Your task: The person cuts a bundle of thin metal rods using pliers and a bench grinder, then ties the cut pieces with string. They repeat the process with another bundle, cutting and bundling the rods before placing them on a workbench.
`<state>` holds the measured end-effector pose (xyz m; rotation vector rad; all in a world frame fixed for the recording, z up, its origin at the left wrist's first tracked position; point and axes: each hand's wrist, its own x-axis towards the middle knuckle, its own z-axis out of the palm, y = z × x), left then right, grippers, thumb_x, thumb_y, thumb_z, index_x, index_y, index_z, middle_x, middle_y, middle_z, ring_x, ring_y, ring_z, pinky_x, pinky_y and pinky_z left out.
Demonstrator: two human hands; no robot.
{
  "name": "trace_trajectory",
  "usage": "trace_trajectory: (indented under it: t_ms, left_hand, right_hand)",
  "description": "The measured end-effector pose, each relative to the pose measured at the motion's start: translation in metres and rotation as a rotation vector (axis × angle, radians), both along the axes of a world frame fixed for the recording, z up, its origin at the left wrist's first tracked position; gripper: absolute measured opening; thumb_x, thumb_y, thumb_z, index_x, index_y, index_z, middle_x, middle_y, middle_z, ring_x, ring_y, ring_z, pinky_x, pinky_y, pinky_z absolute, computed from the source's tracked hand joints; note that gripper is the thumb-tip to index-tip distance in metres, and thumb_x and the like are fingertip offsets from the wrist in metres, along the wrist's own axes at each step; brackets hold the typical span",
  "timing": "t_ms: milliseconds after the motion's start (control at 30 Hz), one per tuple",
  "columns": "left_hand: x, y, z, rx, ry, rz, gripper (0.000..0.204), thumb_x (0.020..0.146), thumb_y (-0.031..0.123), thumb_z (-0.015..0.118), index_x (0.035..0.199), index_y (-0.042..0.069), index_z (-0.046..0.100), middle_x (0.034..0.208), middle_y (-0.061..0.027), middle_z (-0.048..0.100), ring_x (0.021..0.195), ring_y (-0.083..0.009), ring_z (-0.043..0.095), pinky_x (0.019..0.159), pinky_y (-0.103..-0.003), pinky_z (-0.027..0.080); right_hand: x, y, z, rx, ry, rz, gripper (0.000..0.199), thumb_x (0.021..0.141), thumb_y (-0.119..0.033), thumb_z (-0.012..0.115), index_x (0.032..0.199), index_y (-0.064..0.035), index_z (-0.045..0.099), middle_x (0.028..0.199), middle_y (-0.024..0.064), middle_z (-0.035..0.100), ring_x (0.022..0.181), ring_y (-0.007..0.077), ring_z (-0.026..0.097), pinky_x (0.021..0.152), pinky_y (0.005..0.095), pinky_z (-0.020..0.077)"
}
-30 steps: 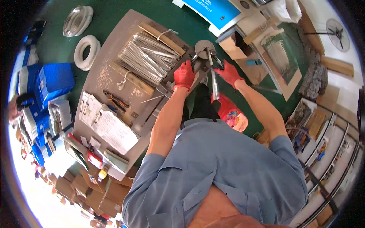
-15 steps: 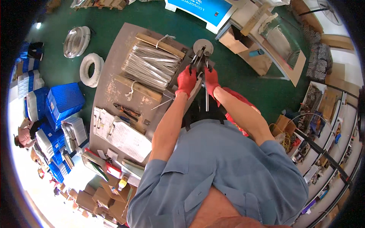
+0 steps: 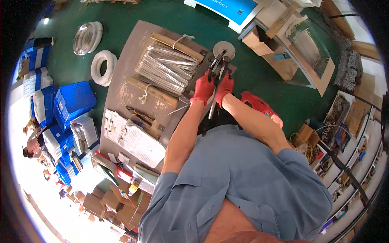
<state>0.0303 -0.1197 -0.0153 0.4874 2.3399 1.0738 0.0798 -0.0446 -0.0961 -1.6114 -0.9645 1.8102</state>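
Both my hands wear red gloves with dark fingertips and work close together at a dark metal bench device, which has a round grey disc (image 3: pixel 224 50) at its far end. My left hand (image 3: pixel 203 87) is closed on the device's left side; its fingers hide what it grips. My right hand (image 3: pixel 224 87) is closed beside it, its grip also hidden. A straight silver metal bar (image 3: pixel 212 108) runs out toward me from between the hands, slightly tilted. Left of the device, a bundle of thin silver metal strips (image 3: pixel 167 68) lies between two wooden bars on the bench.
On the brown bench (image 3: pixel 121 69) lie pliers (image 3: pixel 139 115) and clipboards with paper (image 3: pixel 135 139). Wire coils (image 3: pixel 103 68) and blue crates (image 3: pixel 75 103) stand on the floor to the left. A blue-and-white machine (image 3: pixel 225 11) is ahead; shelving (image 3: pixel 344 162) stands at the right.
The silver bar has swung from nearly upright in the picture to a slant, its near end now further left. My hands have shifted slightly with it; the whole view has moved a little.
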Motion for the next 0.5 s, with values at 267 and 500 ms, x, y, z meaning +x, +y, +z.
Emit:
trace_trajectory:
  t_ms: [267,500]
  left_hand:
    - [-0.001,0.003,0.001,-0.014,0.005,-0.02,0.047,0.088,0.026,0.058,0.128,0.002,0.05,0.1,-0.0258,0.063,0.096,-0.0407,0.06,0.082,-0.046,0.048]
    - [0.025,0.023,0.014,0.019,-0.097,0.079,0.046,0.083,0.027,0.064,0.117,-0.002,0.049,0.102,-0.0287,0.061,0.1,-0.0434,0.058,0.084,-0.048,0.047]
  right_hand:
    - [0.01,0.012,0.003,0.154,-0.223,0.297,0.058,0.093,-0.045,0.048,0.127,0.0015,0.046,0.12,0.0219,0.058,0.108,0.0386,0.056,0.091,0.0444,0.0424]
    - [0.062,0.113,0.033,0.215,-0.265,0.744,0.048,0.092,-0.041,0.053,0.112,0.0028,0.058,0.105,0.0175,0.064,0.093,0.0318,0.06,0.083,0.0404,0.0464]
